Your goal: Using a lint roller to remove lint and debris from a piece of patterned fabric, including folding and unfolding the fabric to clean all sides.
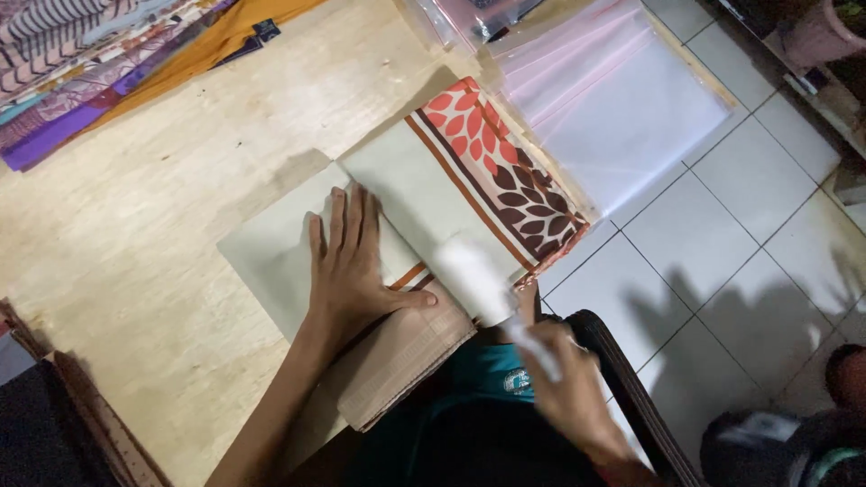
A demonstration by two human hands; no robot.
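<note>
A folded cream cloth (424, 189) with a brown stripe and a red-and-brown leaf border lies on the wooden table (162, 207). My left hand (352, 266) presses flat on it, fingers together, thumb out to the right. My right hand (564, 388) is blurred at the table's near edge and grips a white object (474, 275) that reaches up over the cloth. What the white object is cannot be made out. A tan checked fabric (406, 356) hangs off the table edge below the left hand.
Clear plastic bags (613, 99) lie at the table's right end. Patterned, purple and orange fabrics (108, 63) are stacked at the far left. White floor tiles (722, 234) lie to the right. A dark chair frame (631, 388) sits by my right hand.
</note>
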